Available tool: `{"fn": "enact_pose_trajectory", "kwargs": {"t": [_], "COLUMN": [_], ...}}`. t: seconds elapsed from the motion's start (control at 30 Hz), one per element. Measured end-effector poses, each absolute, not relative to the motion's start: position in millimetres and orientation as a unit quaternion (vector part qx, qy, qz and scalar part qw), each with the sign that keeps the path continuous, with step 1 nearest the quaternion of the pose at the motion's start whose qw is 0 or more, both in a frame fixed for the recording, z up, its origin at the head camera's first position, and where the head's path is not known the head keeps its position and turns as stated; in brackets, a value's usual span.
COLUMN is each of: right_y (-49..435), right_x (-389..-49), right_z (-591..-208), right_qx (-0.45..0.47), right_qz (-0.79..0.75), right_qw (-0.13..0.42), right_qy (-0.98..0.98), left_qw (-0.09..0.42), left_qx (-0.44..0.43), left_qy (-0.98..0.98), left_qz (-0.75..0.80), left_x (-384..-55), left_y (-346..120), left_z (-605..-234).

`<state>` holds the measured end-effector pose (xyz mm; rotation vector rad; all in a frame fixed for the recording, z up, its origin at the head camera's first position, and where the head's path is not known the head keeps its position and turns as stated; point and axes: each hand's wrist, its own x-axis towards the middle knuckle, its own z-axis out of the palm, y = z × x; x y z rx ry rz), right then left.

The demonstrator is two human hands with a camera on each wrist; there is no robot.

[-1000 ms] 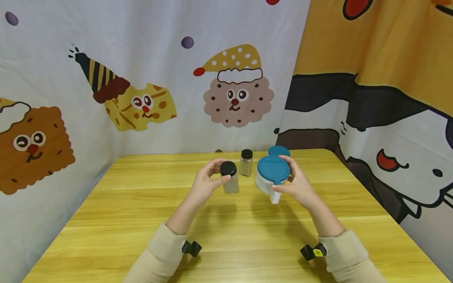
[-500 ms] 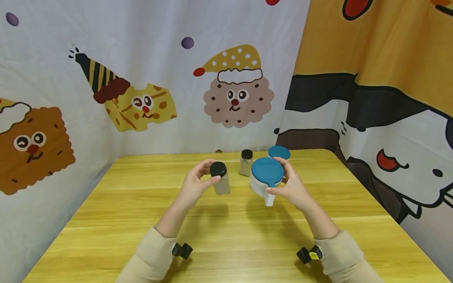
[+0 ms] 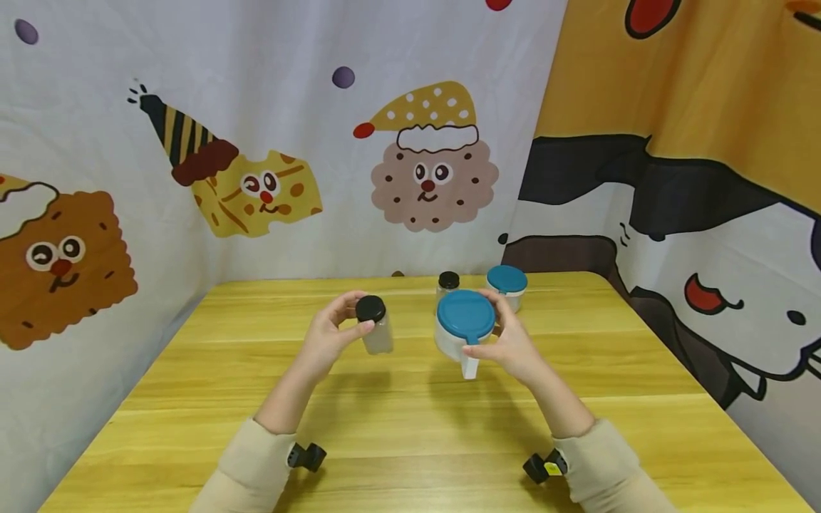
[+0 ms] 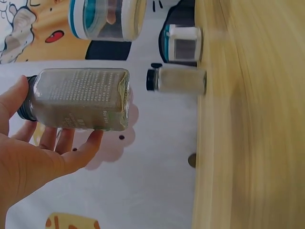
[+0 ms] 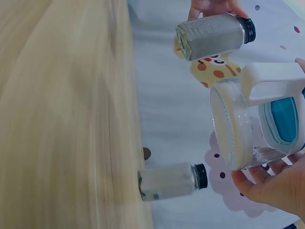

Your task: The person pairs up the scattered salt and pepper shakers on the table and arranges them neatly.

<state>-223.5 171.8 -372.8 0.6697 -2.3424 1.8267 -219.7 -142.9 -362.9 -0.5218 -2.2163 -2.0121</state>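
Held upright above the table is a clear glass spice jar (image 3: 379,335) with a black lid, gripped near its top by my left hand (image 3: 330,335). In the left wrist view, fine print covers the side of this jar (image 4: 78,98). My right hand (image 3: 513,345) grips a larger clear jar (image 3: 466,313) with a blue lid and a white handle, raised off the table. The right wrist view shows the handle (image 5: 271,71) and the pale base of that jar. The two jars are apart from each other.
A second black-lidded spice jar (image 3: 448,281) stands at the back of the wooden table (image 3: 398,442), partly behind the raised blue-lidded jar. To its right stands a smaller blue-lidded jar (image 3: 507,279) with a white handle. A printed curtain (image 3: 276,71) hangs behind the table.
Both hands have moved left with their jars and slightly towards me. The smaller blue-lidded jar at the back is now more exposed, while the standing spice jar is partly covered.
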Motion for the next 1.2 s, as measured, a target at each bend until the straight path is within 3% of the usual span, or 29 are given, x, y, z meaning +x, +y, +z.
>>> {"fn": "enact_pose_trajectory", "kwargs": {"t": [1.2], "right_y": [109.5], "right_x": [-223.7], "right_z": [-376.7], "right_qx": [0.219], "right_qz": [0.604], "right_qw": [0.03], "right_qy": [-0.766], "left_qw": [0.063], "left_qx": [-0.147], "left_qy": [-0.775], "left_qz": [-0.611], "left_x": [-217.4], "left_y": [-211.3], "left_z": [-374.0]}}
